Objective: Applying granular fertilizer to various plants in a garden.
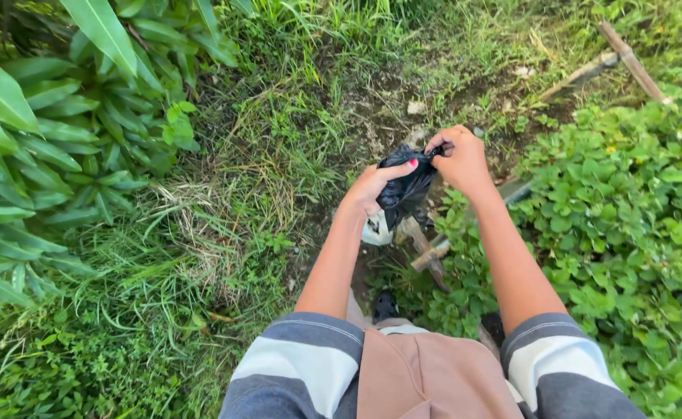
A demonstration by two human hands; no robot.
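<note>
A small black plastic bag (407,190) hangs between my two hands above a dirt path. My left hand (373,188) grips the bag's left side, thumb on top. My right hand (460,159) is closed on the bag's upper right edge, pinching it. A white piece (376,230) shows just below my left hand, partly hidden by it. Beneath the bag lie short wooden sticks (426,250) on the ground.
Tall broad-leaved plants (53,116) fill the left. Low leafy ground cover (628,225) spreads on the right. A long stick or tool handle (628,58) lies at the top right. Grass and bare soil (372,109) lie ahead. My striped sleeves and a brown cloth (426,372) are at the bottom.
</note>
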